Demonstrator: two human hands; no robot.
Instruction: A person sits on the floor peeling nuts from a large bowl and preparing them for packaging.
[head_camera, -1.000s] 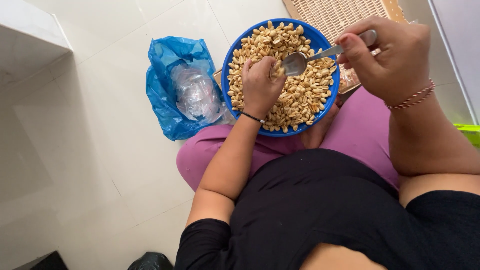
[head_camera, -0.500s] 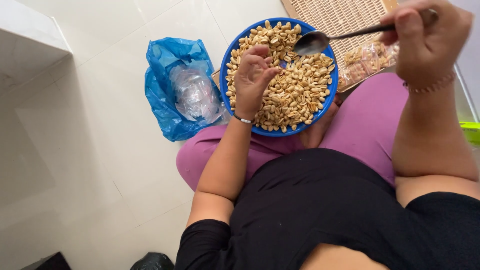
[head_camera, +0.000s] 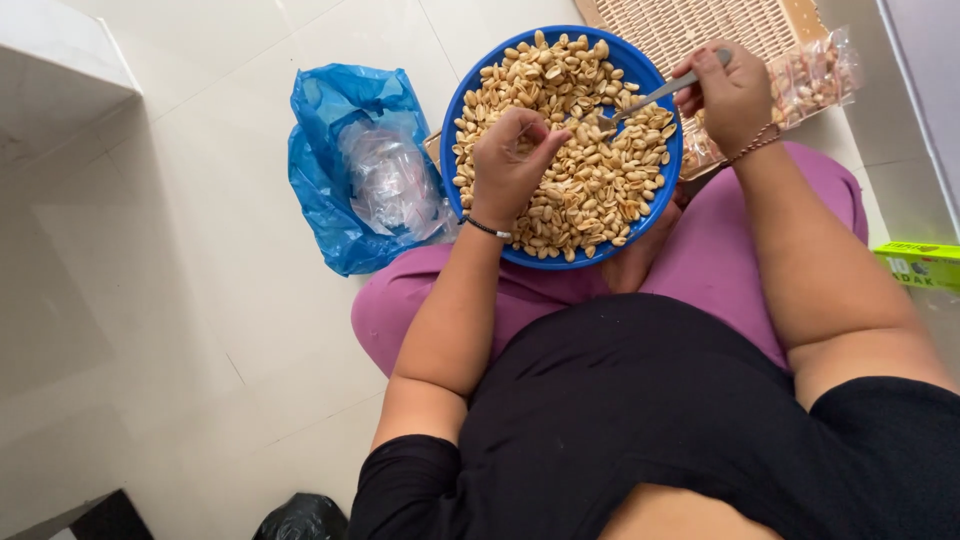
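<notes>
Right hand (head_camera: 733, 95) grips spoon (head_camera: 640, 102); left hand (head_camera: 512, 160) apparently pinches peanuts (head_camera: 590, 190).

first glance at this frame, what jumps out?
The big blue bowl heaped with peeled peanuts, resting on the person's lap at top centre. The left hand hovers over the nuts with fingers pinched, while the right hand holds a metal spoon dipped into the pile from the right. On the tiled floor left of the bowl lies a crumpled blue plastic bag with clear bags inside.
</notes>
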